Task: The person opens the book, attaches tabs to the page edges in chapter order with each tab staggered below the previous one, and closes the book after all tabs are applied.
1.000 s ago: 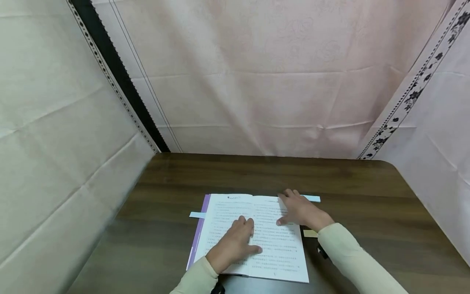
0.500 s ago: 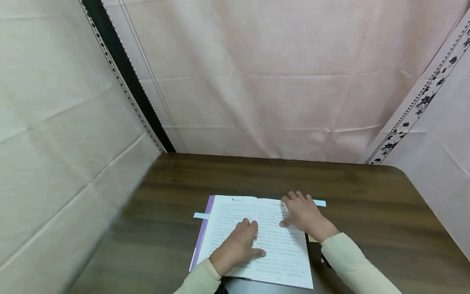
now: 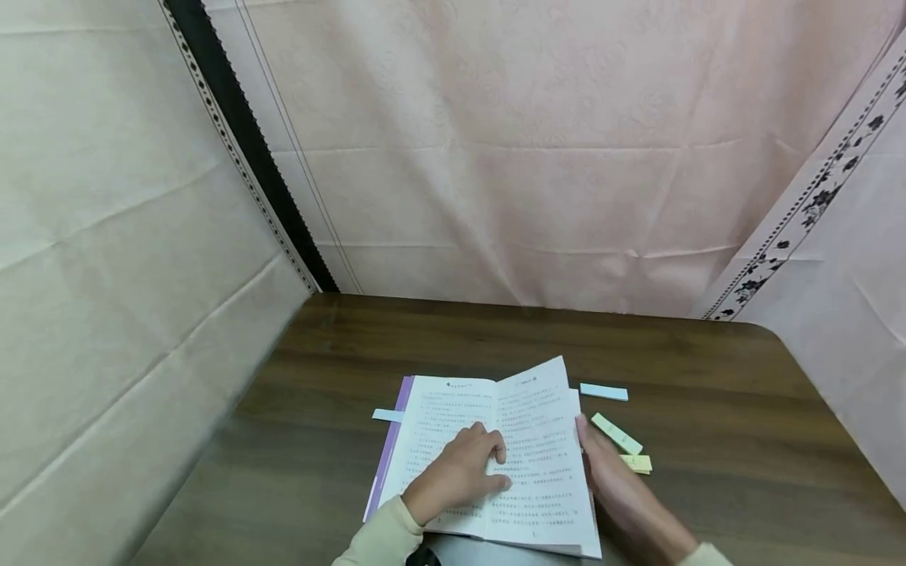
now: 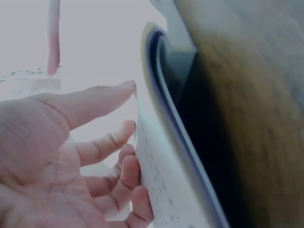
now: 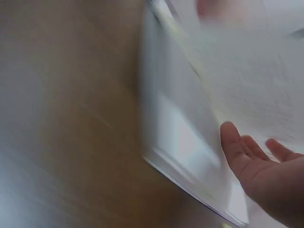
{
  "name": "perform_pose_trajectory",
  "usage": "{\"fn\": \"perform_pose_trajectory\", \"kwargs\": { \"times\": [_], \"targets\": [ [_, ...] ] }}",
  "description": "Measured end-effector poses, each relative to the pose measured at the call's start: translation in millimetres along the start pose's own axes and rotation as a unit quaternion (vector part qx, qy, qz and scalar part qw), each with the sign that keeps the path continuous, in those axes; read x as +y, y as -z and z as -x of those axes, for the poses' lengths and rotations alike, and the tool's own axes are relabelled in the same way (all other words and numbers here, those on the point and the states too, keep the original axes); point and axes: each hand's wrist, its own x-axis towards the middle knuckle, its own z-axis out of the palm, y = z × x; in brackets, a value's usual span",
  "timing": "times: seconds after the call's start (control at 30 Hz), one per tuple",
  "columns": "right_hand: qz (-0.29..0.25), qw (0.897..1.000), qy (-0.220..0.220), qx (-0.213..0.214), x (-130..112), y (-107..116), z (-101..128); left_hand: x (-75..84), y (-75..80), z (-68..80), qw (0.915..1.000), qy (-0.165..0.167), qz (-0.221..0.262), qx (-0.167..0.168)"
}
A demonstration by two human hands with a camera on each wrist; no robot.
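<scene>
Head view: you're touching an open book (image 3: 435,417)
Left hand (image 3: 458,470) is resting loosely, right hand (image 3: 623,487) is touching a raised page (image 3: 534,409), fingers straightish

Head view: soft, even lt. on curtain (image 3: 495,157); table (image 3: 354,338) dimmer, w/ sheen at btm. edge. L. wrist: upper left overexposed, dark shadow along book (image 4: 159,156). R. wrist: dim, hazy; table & book blurred; glare patch on page (image 5: 183,128); right hand (image 5: 266,175) sharper.

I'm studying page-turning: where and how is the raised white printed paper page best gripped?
Probably pinch the raised page at its upper outer corner, coming from the right: that corner stands clear of the sheet beneath, while the left hand lies toward the opposite side.
</scene>
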Motion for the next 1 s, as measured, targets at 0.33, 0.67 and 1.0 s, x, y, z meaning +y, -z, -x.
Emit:
{"fn": "perform_pose_trajectory", "kwargs": {
  "times": [0.33, 0.67, 1.0],
  "targets": [
    [0.210, 0.968, 0.108, -0.086, 8, -44, 27, -3.5, 18.8, 3.5, 0.9620, 0.009, 0.268, -0.054],
    [0.450, 0.879, 0.129, -0.087, 15, -44, 32, -42.0, 49.1, 21.6, 0.9245, 0.043, 0.379, -0.013],
    [0.596, 0.798, 0.085, -0.004, 22, -46, 32, -80.9, 68.3, 39.8, 0.9814, 0.147, 0.103, 0.067]
  ]
}}
